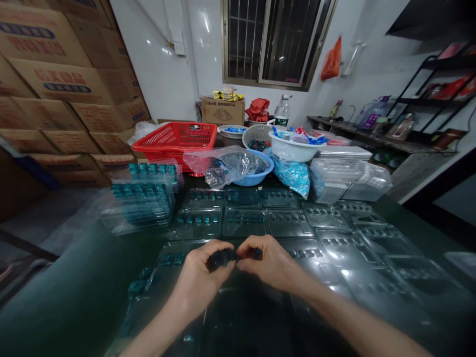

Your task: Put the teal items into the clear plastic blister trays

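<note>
In the middle of the head view, my left hand [203, 272] is closed around a small dark piece [220, 259], blurred, whose kind I cannot make out. The fingertips of my right hand [269, 260] pinch at the right end of this piece, close against the left fingertips. Both hands are above clear plastic trays [243, 229] laid out in rows on the dark table. Small teal pieces [199, 219] sit side by side in the slots of several trays. A few more teal pieces [139, 283] lie left of my left hand.
Stacked trays with teal pieces [143, 198] stand at the left. Behind the rows are a red basket [174, 136], a blue basin [256, 177] with plastic film, a white basin [293, 150] and a bag of blue wrappers [293, 176]. Clear lids [349, 178] are piled at right.
</note>
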A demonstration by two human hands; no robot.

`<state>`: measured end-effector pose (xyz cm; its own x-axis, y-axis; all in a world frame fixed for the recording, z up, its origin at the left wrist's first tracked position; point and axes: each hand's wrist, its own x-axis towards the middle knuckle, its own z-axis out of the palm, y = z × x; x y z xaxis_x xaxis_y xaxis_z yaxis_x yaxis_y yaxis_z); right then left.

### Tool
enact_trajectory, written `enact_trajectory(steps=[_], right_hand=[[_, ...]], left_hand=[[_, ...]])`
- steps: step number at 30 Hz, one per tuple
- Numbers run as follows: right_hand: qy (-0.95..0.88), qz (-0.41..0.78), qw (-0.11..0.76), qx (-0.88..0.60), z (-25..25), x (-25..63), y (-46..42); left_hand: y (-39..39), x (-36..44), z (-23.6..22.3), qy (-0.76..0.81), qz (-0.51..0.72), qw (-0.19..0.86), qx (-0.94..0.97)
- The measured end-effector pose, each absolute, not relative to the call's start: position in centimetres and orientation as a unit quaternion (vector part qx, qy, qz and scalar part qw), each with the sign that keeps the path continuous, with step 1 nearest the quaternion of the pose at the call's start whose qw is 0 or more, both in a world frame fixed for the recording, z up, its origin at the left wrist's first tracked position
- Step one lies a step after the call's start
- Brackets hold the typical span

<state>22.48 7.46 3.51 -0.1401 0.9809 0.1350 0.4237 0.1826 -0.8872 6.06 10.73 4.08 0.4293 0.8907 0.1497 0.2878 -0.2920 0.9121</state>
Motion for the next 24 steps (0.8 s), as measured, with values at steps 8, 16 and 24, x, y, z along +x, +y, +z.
enact_trajectory(steps=[8, 16, 24], right_hand=[[-0.645, 0.43, 0.378, -0.506, 2.3, 22.5, 7.9], [-0.574, 0.521, 0.44, -0.454, 2.2, 22.0, 6.8], [-0.594, 0.365, 0.471, -0.54, 1.6, 21.6, 6.0]], left_hand=[[10.4, 6.0, 4.1, 0.393, 0.363, 0.402, 0.743], [10.5, 5.8, 4.4, 0.386, 0.357, 0.395, 0.753], [10.5, 6.1, 3.5, 0.404, 0.39, 0.391, 0.729]])
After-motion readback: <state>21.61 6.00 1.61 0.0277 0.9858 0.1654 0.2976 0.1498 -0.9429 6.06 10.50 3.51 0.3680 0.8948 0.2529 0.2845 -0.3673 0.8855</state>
